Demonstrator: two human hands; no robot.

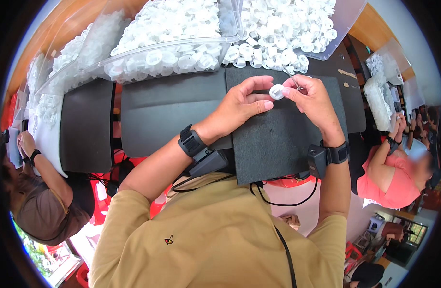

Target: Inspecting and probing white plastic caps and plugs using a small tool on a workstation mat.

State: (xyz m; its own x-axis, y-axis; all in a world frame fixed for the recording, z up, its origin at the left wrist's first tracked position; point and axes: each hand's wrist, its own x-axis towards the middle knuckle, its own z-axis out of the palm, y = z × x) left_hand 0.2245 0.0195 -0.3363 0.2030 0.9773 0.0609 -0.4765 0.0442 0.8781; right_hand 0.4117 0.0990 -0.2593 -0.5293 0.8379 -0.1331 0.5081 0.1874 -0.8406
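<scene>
The right hand [310, 98] pinches a disc [276, 91] and half-hidden rod [297, 84]; whether the left hand [240, 103] grips too, I cannot tell

The top edge crops the clear bin [231, 21]; the white disc [276, 92] is partly covered.

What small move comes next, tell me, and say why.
Probably have the left hand close its thumb on the round white piece: that thumb sits apart, while the right hand pinches the piece and also holds a thin metal tool.
</scene>
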